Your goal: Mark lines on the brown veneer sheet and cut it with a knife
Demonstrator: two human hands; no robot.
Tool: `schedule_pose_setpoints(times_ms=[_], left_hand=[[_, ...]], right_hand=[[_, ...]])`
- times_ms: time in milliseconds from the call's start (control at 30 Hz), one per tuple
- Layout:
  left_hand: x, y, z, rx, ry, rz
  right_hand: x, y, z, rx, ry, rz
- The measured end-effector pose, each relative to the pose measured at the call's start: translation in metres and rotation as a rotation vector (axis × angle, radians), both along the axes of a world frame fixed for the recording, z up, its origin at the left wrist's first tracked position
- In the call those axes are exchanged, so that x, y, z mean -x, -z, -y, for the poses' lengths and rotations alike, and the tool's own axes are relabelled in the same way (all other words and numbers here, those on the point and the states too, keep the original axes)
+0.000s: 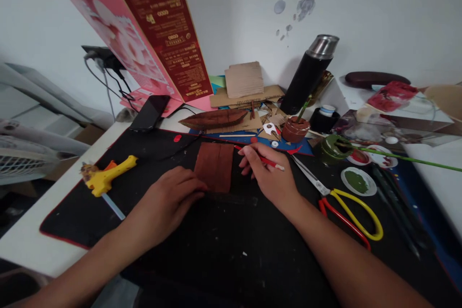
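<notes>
Left hand (180, 197): fingers nearly together, fingertips right on the brown rectangular piece (213, 166)!
Right hand (270, 173): pinching 1 red pencil (266, 160), just beside that piece!
Brown piece: flat on the black mat (169, 250), between both hands!

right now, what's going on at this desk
Someone's left hand is at the lower left edge of a flat, brown rectangular piece on a black mat. The right hand holds a slim red pencil just right of the piece. Yellow-and-red-handled metal scissors and a yellow plastic glue gun lie on either side.
</notes>
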State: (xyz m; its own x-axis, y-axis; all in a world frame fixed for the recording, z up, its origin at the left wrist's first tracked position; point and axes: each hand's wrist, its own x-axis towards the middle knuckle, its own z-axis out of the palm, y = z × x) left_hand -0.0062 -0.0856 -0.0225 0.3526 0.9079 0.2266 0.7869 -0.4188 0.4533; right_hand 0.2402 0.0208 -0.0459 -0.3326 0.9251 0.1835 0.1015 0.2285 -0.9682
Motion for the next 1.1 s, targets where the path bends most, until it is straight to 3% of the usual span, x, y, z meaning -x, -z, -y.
schedule_pose_setpoints(times_ms=[200, 400, 667, 1100], left_hand=[[-0.008, 0.014, -0.012, -0.079, -0.022, -0.039], [-0.01, 0.01, 0.009, -0.2, -0.132, -0.088], [-0.006, 0.027, 0.05, -0.21, -0.056, -0.186], [-0.01, 0.035, 0.054, -0.184, 0.01, -0.281]], right_hand=[[0.001, -0.005, 0.003, -0.031, -0.026, 0.071], [0.002, -0.002, 0.003, -0.021, -0.007, 0.032], [0.001, -0.001, 0.005, -0.051, 0.002, 0.074], [0.003, 0.0, 0.007, -0.077, -0.005, 0.129]])
